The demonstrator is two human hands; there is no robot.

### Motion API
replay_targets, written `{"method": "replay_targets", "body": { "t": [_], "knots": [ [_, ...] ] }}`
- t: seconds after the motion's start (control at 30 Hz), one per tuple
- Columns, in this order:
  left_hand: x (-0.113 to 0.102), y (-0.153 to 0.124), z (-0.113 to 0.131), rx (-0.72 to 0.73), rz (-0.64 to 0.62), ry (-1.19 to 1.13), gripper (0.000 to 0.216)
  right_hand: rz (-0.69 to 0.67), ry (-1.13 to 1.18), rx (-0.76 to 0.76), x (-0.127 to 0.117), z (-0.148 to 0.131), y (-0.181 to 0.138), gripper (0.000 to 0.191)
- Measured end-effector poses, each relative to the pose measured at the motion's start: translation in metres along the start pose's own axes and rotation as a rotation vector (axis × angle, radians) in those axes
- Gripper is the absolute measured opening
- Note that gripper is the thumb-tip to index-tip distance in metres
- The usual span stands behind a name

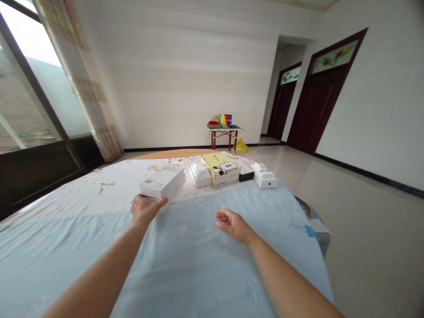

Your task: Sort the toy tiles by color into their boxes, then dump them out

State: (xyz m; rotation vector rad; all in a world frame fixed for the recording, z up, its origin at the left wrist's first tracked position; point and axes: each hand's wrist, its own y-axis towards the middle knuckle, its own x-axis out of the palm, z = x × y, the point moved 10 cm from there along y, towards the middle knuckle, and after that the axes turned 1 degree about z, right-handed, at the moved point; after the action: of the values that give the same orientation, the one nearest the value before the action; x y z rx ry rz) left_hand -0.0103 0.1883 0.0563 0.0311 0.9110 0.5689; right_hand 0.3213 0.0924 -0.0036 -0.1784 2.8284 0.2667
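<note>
The left hand (145,210) is just left of the frame's centre, closed on the near edge of a white flat box (162,182). The fingers run along the box's lower lip, so that end seems slightly raised off the cloth. The box lies slantwise at the left end of a row of packages, apart from the others, so it is the easiest to get hold of. The right hand (232,223), lower centre, is narrow: its fingers are half curled and hold nothing, just above the blue cloth (185,265) covering the tabletop (172,153).

Further up the frame are a small white square box (200,173), a yellow box (221,168) with a cartoon mouse face, a black box (246,174) and another white box (265,176). They are set close together along the seam where the blue cloth meets a white flowered one.

The flat box's side carries grey print, too small to read, and the lettering on the yellow box is no clearer.
</note>
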Motion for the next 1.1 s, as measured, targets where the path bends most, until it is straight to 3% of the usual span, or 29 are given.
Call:
{"method": "replay_targets", "body": {
  "t": [0.13, 0.4, 0.63, 0.8, 0.93, 1.03, 1.1],
  "knots": [
    [0.022, 0.004, 0.017, -0.079, 0.023, 0.125, 0.099, -0.002, -0.030, -0.004, 0.001, -0.004, -0.002, 0.048],
    [0.062, -0.001, 0.039, -0.198, 0.022, 0.055, 0.113, 0.014, -0.063, -0.017, 0.001, -0.012, -0.001, 0.043],
    [0.079, -0.009, 0.059, -0.241, -0.010, 0.043, 0.116, 0.005, -0.081, -0.018, 0.002, -0.011, 0.000, 0.039],
    [0.086, -0.012, 0.070, -0.161, -0.154, 0.025, 0.106, 0.006, -0.076, -0.022, 0.001, -0.011, 0.001, 0.040],
    [0.067, -0.030, 0.063, -0.087, -0.176, -0.023, 0.084, 0.020, -0.071, -0.023, 0.000, -0.010, 0.001, 0.040],
    [0.048, -0.073, 0.056, 0.094, -0.233, -0.129, 0.061, 0.048, -0.078, -0.049, 0.000, -0.010, 0.002, 0.036],
    [0.043, -0.124, 0.067, 0.370, -0.408, -0.248, 0.045, 0.069, -0.085, -0.073, -0.001, -0.011, 0.003, 0.031]
  ]
}}
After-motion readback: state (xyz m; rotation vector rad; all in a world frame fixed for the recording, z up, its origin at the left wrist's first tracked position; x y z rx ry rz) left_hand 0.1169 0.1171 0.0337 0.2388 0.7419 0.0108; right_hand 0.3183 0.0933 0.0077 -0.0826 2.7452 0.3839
